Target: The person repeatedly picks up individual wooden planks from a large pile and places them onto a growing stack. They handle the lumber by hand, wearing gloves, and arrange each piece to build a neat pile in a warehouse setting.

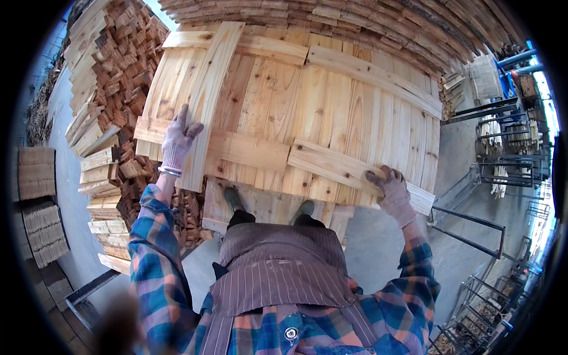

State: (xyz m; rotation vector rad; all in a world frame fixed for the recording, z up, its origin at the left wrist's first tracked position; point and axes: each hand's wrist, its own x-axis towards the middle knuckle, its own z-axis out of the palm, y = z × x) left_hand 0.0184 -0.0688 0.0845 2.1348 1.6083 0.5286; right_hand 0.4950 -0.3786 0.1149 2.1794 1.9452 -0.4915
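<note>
A broad panel of pale wooden slats (331,112) lies before me, crossed by several flat boards. My left hand (179,141), in a light work glove, rests on its left side with fingers stretched out. The thumb side touches a long loose plank (220,77) lying lengthwise over the panel and past its near edge. My right hand (393,192), also gloved, has its fingers bent over the right part of a near crossboard (331,163). The underside of that grip is hidden. Another crossboard (373,80) runs along the panel's far side.
Cut wood blocks (127,71) are heaped at the left, beside stacked boards (36,171). Long rough timber (355,21) is piled beyond the panel. Metal racks (503,142) and a dark metal frame (470,234) stand at the right. My shoes show below the panel's near edge.
</note>
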